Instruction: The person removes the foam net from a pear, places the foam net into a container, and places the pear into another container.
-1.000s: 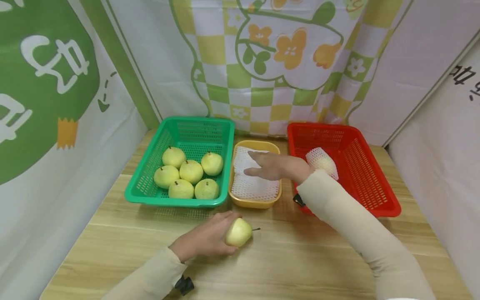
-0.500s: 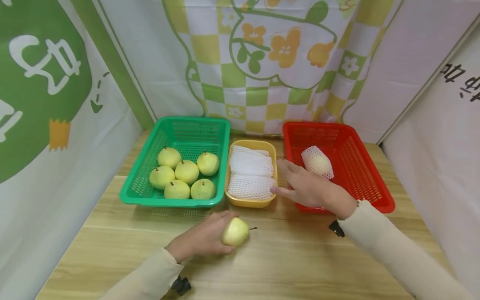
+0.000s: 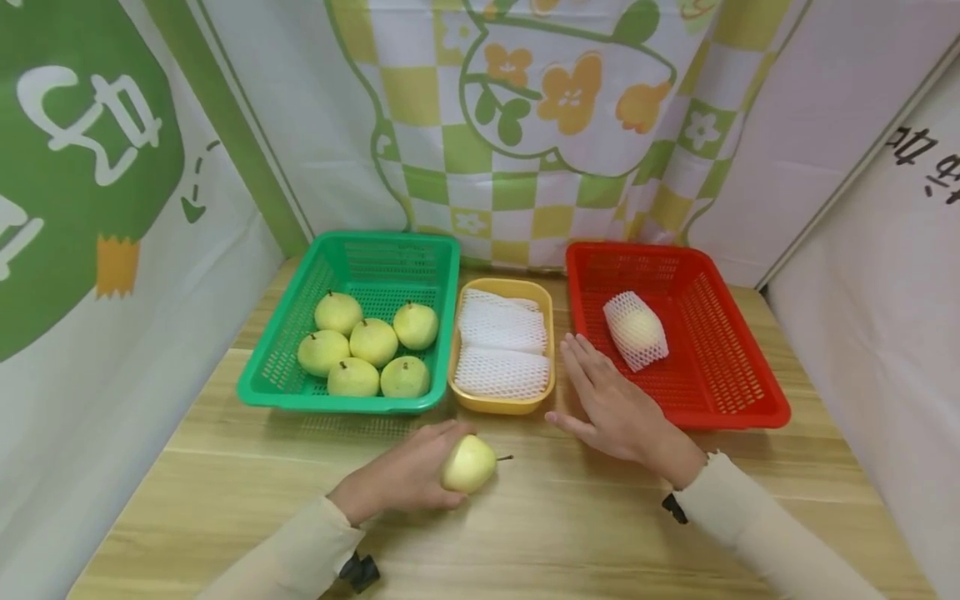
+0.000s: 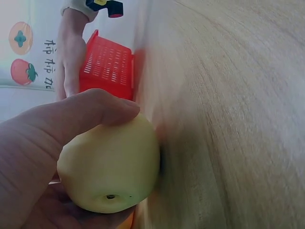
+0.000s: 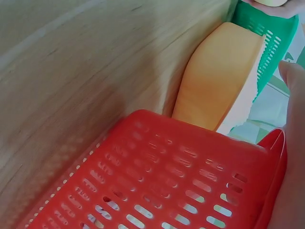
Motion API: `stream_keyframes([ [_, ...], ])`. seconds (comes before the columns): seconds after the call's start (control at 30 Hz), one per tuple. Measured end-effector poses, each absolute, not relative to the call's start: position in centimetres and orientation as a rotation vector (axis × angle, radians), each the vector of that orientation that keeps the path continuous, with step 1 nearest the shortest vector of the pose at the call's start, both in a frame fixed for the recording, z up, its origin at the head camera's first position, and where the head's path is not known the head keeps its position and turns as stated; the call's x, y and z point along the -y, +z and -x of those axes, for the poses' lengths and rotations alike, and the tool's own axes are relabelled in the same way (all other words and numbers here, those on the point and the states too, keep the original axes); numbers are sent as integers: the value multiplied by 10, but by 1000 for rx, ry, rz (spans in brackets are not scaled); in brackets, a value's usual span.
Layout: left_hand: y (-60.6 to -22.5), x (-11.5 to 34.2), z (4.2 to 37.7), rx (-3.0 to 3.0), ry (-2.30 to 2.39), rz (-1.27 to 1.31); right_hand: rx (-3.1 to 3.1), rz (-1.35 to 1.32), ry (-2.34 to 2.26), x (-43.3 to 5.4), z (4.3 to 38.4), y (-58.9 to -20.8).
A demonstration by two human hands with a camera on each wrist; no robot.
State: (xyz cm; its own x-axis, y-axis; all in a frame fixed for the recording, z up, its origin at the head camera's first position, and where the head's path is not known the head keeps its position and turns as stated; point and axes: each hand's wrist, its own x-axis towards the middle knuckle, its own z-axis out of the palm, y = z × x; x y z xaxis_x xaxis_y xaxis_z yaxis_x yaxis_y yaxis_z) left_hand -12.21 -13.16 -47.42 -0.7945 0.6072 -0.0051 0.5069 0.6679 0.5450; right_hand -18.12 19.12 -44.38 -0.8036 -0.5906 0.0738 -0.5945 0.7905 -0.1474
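Note:
My left hand (image 3: 408, 469) grips a pale yellow-green pear (image 3: 470, 464), its stem pointing right, low over the table in front of the baskets. In the left wrist view, thumb and fingers wrap the pear (image 4: 112, 164), its base facing the camera. My right hand (image 3: 617, 408) is held flat with fingers extended and thumb apart, at the near left corner of the red basket (image 3: 720, 417), holding nothing. Between the baskets stands a small yellow tray (image 3: 501, 406) holding white foam net sleeves (image 3: 502, 371). Inside the red basket lies one pear in a foam net (image 3: 636, 331).
A green basket (image 3: 337, 403) with several pears (image 3: 373, 342) stands at the left, close beside the yellow tray. Printed curtains (image 3: 517, 200) hang behind the baskets, with white fabric walls at both sides. Wooden tabletop (image 3: 525, 525) runs along the front.
My right hand has drawn back from over the yellow tray, moving right and toward me to the red basket's near corner. My left hand still holds the pear in nearly the same spot.

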Motion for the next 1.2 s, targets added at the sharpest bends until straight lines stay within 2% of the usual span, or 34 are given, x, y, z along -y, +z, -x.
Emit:
stream_keyframes([
  [0.27,-461,130,117,-2708,834,-960,2951,-950,231,-190,179,-445],
  [0.6,-384,145,128,-2831,853,-1071,2955,-917,229,-191,179,-444],
  [0.77,-351,167,162,-2920,878,-1052,2955,-917,225,-191,179,-444],
  [0.9,-333,190,199,-2992,870,-895,2953,-926,236,-190,180,-444],
  [1.2,-322,232,271,-3072,819,-559,2949,-937,250,-189,180,-445],
])
